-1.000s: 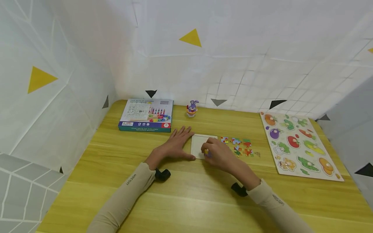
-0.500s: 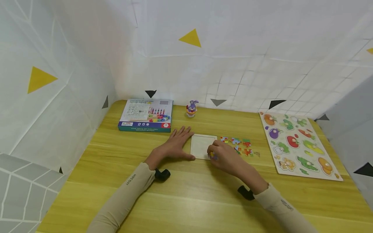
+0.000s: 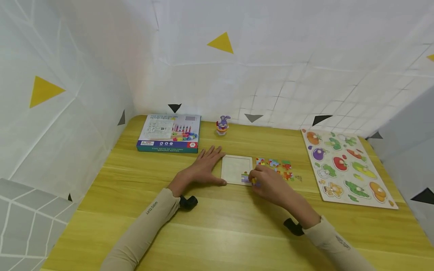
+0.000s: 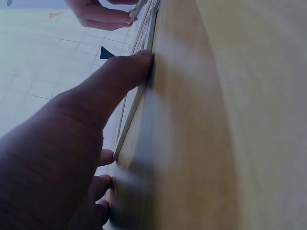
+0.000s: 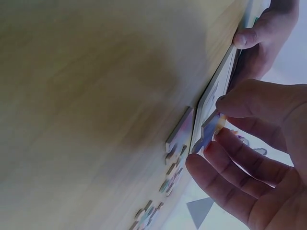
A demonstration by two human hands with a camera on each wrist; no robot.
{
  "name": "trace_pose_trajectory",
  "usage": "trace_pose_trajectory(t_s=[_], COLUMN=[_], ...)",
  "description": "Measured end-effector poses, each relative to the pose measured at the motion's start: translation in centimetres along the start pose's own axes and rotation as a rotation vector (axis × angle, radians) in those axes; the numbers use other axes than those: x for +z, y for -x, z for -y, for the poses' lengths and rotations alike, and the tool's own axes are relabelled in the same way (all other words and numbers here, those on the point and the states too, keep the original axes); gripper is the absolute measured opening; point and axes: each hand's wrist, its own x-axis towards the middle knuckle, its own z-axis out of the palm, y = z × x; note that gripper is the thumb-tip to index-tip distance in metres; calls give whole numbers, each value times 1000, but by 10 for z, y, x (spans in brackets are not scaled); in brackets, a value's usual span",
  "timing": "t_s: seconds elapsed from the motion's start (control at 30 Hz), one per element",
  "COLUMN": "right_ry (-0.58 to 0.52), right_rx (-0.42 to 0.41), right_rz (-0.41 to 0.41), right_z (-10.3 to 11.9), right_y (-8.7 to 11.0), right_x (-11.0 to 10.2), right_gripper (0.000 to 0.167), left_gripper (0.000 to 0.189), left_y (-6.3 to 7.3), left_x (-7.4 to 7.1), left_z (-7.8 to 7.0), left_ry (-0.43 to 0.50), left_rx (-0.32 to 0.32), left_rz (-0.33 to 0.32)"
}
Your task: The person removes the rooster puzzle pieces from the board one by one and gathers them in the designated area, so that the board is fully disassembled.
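My left hand (image 3: 204,170) lies spread beside the square wooden puzzle tray (image 3: 232,156). In the left wrist view its thumb (image 4: 129,67) and a fingertip touch the tray's edge. Near the tray's lower right side, my right hand (image 3: 271,185) pinches a purple and yellow jigsaw piece (image 5: 209,130) between thumb and fingers, tilted and raised. A purple and green jigsaw piece (image 3: 245,177) shows in the tray's lower right corner. Another jigsaw piece (image 5: 180,129) lies flat on the table by the tray. Several loose jigsaw pieces (image 3: 273,163) lie to the tray's right, partly hidden by my right hand.
A boxed bead set (image 3: 169,133) lies at the back left of the wooden table (image 3: 210,233). A purple rabbit figure (image 3: 222,125) stands behind the tray. At the right is a vegetable peg puzzle board (image 3: 349,169). White sheeting hangs behind the table.
My right hand has moved rightward from over the tray to its right edge, carrying the jigsaw piece. The piece in the tray's corner has come into view. My left hand stays put.
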Motion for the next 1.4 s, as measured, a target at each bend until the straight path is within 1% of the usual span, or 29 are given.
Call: trace_pose_trajectory(t_s=[0.2,0.4,0.6,0.77,1.1,1.4], right_ry=[3,16,16,37,52,69], right_rx=[11,21,53,69,102,129], right_rz=[-6,-18,-4,5,5,19], right_z=[-4,-7,-11,-14,-23,-32], right_y=[5,11,17,21,35,43], right_x=[-2,-6,-11,-13,-16,-15], right_gripper=[20,18,19,20,20,19], left_gripper=[111,111,111,111,111,112], left_y=[1,1,1,1,0,0], left_x=[-2,-3,-4,-5,-3,-1], left_z=[-1,-1,-1,-1,-1,0], left_ry=[-6,-5,-17,-19,-4,-6], left_rx=[-2,-2,5,3,-4,-1], left_rz=[-1,2,7,12,16,7])
